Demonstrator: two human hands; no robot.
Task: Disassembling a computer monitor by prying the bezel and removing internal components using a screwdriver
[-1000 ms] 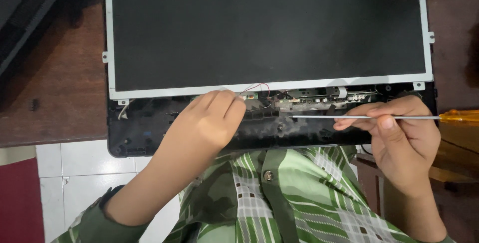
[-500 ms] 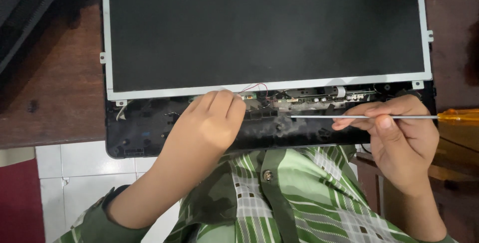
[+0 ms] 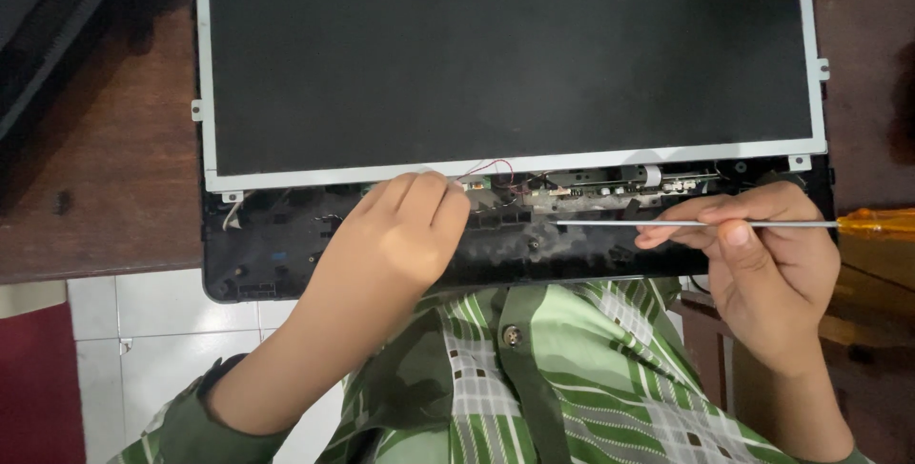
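- Right of centre in the frame, a screwdriver is lying level, its long axis running left to right: the thin metal shaft is pointing left, with the tip reaching the strip of small circuit boards just under the screen panel, and the orange handle is sticking out toward the right edge.
- Fingers of the right hand are pinching narrowly around the shaft partway along, thumb on top, rather than gripping the handle.
- Holding so far forward is giving fine control of the tip but, by my judgement, little turning force; keeping the shaft level and the tip seated squarely looks the safest way to avoid scratching the boards or nicking the thin red wires.
- Left of the tip, the left hand is curling knuckles-up on the black laptop lid shell, fingertips hidden, so I cannot tell what they are holding.
- Beneath everything, a dark wooden table is carrying the shell.
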